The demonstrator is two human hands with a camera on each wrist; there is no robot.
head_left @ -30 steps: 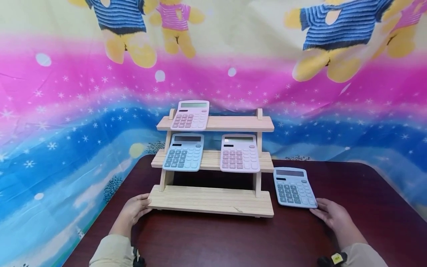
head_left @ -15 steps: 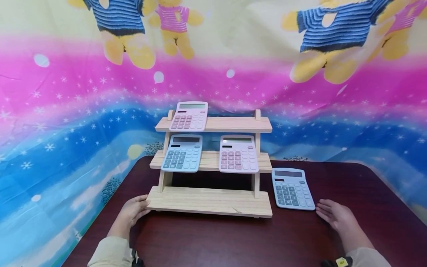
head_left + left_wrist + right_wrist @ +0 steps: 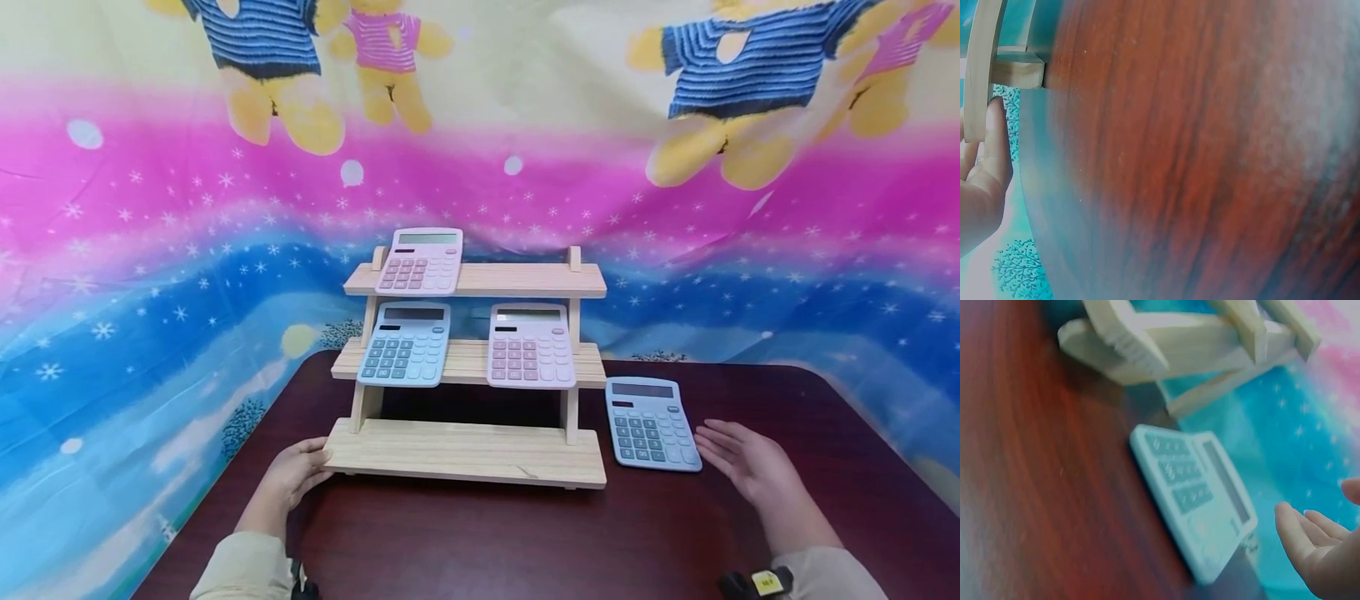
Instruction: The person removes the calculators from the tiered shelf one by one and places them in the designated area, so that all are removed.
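A three-tier wooden display shelf stands on the table. My left hand grips the left end of its bottom board; in the left wrist view the thumb lies on one side of the board and fingers on the other. To the right of the shelf, a blue calculator lies on the table, keys up. My right hand is just right of it, fingers extended, holding nothing. A pink calculator leans on the top tier at left. On the middle tier sit a blue calculator and a pink calculator.
The dark red-brown table extends in front of the shelf and to the right. Behind it hangs a patterned cloth with bears and snowflakes, which also runs along the left side.
My right hand has let go of the blue calculator's lower right corner and risen slightly beside it. My left hand stays on the shelf. The whole scene shifts slightly left in the head view.
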